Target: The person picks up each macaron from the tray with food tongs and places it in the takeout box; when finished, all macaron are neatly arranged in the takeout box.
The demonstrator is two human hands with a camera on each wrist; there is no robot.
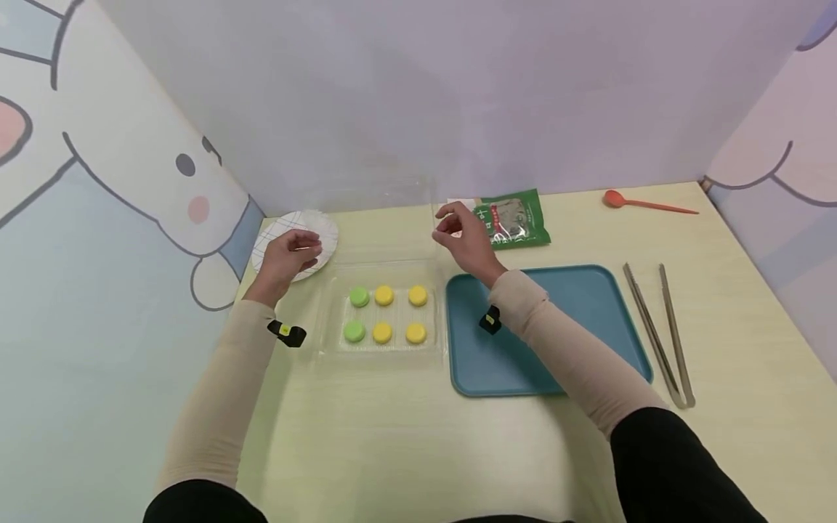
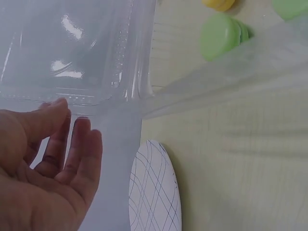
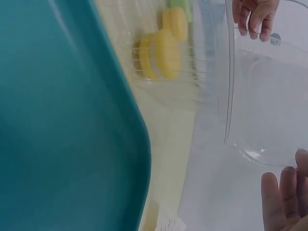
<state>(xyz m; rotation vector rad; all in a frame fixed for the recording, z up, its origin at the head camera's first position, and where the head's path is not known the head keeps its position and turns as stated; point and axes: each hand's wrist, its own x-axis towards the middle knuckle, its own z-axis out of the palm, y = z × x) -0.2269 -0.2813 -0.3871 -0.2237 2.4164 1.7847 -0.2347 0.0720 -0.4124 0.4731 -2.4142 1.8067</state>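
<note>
A clear plastic container [image 1: 330, 341] lies on the table with its hinged lid [image 2: 62, 57] standing up at the back. Inside sit two green macarons [image 1: 359, 296] and several yellow macarons [image 1: 383, 296], in two rows. My left hand [image 1: 288, 260] pinches the left edge of the lid between thumb and fingertips, above the paper plate [image 1: 317, 225]. At the opposite edge my right hand [image 1: 467, 240] pinches the lid near its corner, with the other fingers spread in the right wrist view.
Right of the container lies a blue tray [image 1: 575, 290], partly under my right forearm. A green packet [image 1: 516, 218] is behind it. Metal tongs [image 1: 660, 341] lie right of the tray, and a red spoon [image 1: 615, 198] near the back edge. Walls [image 1: 418, 94] enclose the table's back and sides.
</note>
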